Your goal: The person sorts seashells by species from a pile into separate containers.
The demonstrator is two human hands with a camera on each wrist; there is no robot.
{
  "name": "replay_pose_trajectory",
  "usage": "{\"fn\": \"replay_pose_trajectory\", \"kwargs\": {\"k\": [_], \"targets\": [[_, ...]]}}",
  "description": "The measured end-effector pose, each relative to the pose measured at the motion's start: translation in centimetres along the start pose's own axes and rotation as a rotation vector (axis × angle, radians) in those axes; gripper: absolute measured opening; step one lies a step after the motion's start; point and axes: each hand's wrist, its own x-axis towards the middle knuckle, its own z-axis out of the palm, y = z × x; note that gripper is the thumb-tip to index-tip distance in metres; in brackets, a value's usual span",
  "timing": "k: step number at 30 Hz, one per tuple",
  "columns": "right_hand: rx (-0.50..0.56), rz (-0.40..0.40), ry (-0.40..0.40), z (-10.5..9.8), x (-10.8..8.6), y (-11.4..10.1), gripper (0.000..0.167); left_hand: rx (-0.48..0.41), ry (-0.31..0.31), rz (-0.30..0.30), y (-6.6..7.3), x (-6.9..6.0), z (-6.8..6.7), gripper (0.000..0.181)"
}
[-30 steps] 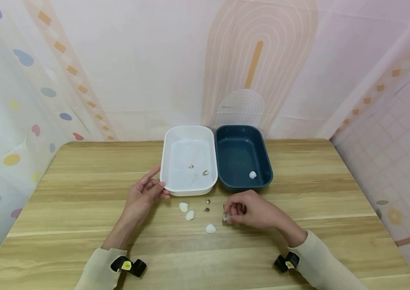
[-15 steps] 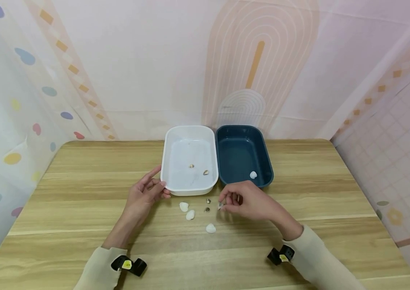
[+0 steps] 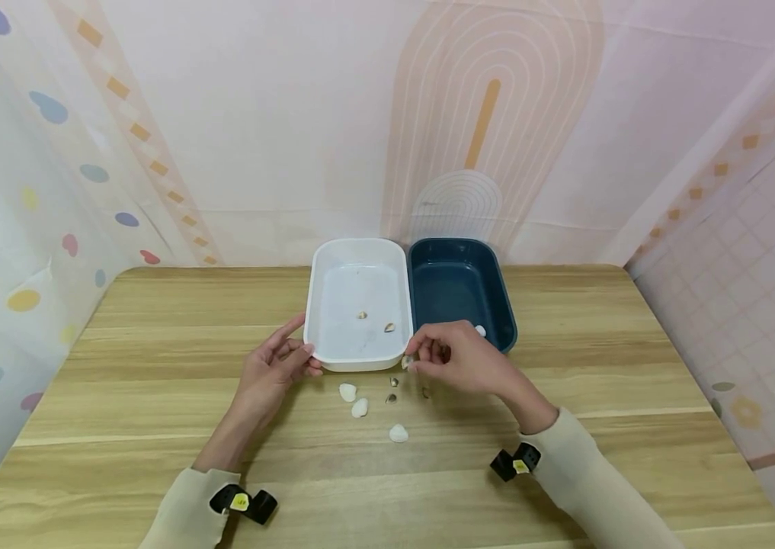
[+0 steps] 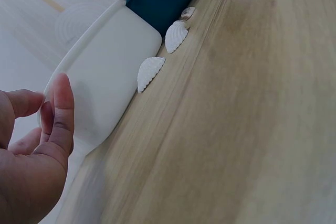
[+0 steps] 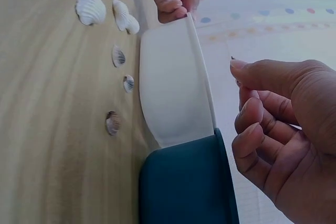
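Observation:
My left hand (image 3: pixel 270 370) grips the near left corner of a white plastic tray (image 3: pixel 360 365), thumb and fingers pinching its rim in the left wrist view. Between thumb and forefinger, my right hand (image 3: pixel 462 358) pinches a small seashell (image 3: pixel 407 363), held up beside the tray's near right corner; in the right wrist view the fingertips mostly hide it. Two small brownish shells, one (image 3: pixel 362 315) and another (image 3: pixel 389 328), lie inside the white tray. A dark teal tray (image 3: pixel 456 286) stands against its right side, with a white shell (image 3: pixel 480 331) inside, partly behind my right hand.
In front of the trays, three white ribbed shells (image 3: pixel 398 433) lie on the wooden table (image 3: pixel 222 305). Three small dark shells (image 3: pixel 391 398) lie nearer the trays, one of them below my right hand. A patterned cloth (image 3: pixel 277 114) hangs behind the table.
My right hand has lifted the small shell from the table and carried it forward and left to the white tray's near right corner. My left hand stays at the tray.

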Motion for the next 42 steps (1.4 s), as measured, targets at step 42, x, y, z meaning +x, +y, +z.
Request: {"fn": "replay_pose_trajectory", "kwargs": {"k": [42], "targets": [[0.017, 0.103, 0.030, -0.3, 8.3, 0.9, 0.012, -0.013, 0.003, 0.003, 0.1, 0.0, 0.2, 0.065]]}}
